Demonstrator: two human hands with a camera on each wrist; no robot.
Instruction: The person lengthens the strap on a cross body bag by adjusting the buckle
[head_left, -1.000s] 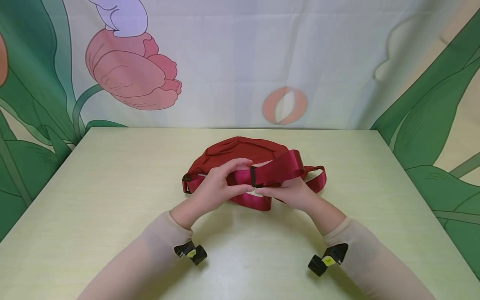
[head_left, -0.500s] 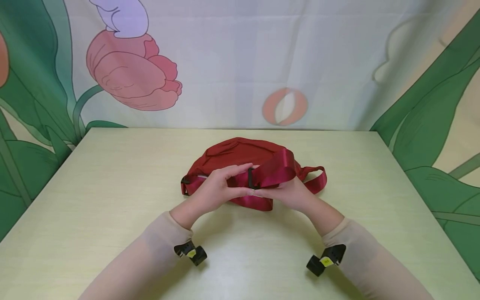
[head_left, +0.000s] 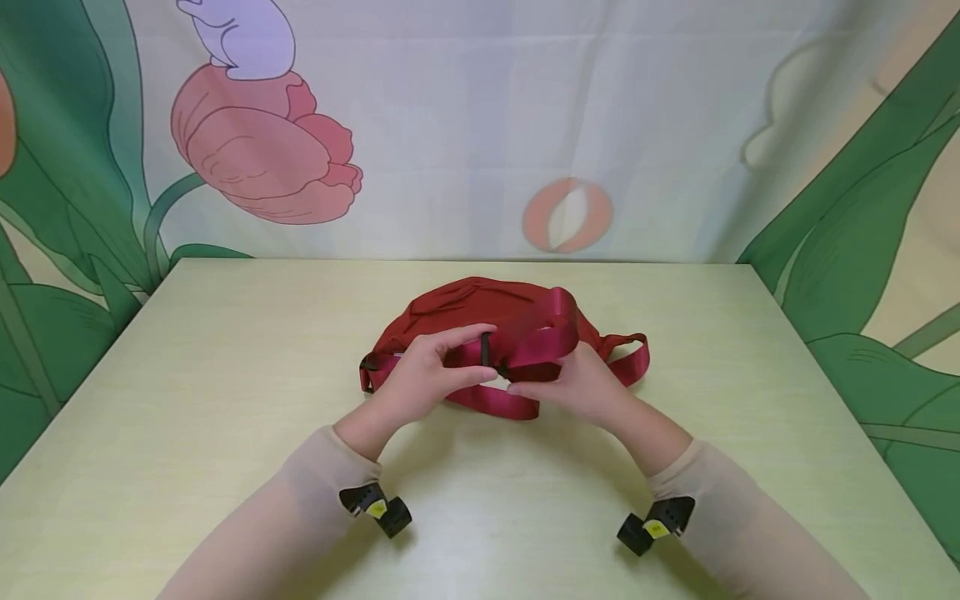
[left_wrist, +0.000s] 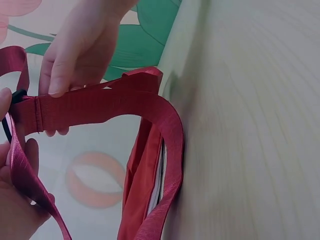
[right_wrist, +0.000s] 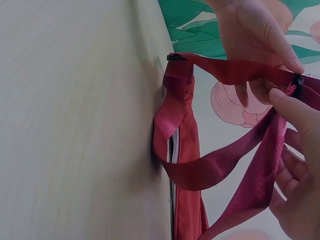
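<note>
Our left hand (head_left: 420, 377) and right hand (head_left: 573, 385) both pinch the red strap (head_left: 536, 337) at its black slider (head_left: 486, 349), just above the red waist bag (head_left: 465, 308) lying mid-counter (head_left: 225, 375).

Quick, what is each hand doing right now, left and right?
Left hand: fingers and thumb pinch the red strap beside the black slider.
Right hand: grips the same strap on the other side of the slider.

Dark red bag (head_left: 480, 304), black buckle (head_left: 486, 350), pale yellow-green table (head_left: 225, 375).
</note>
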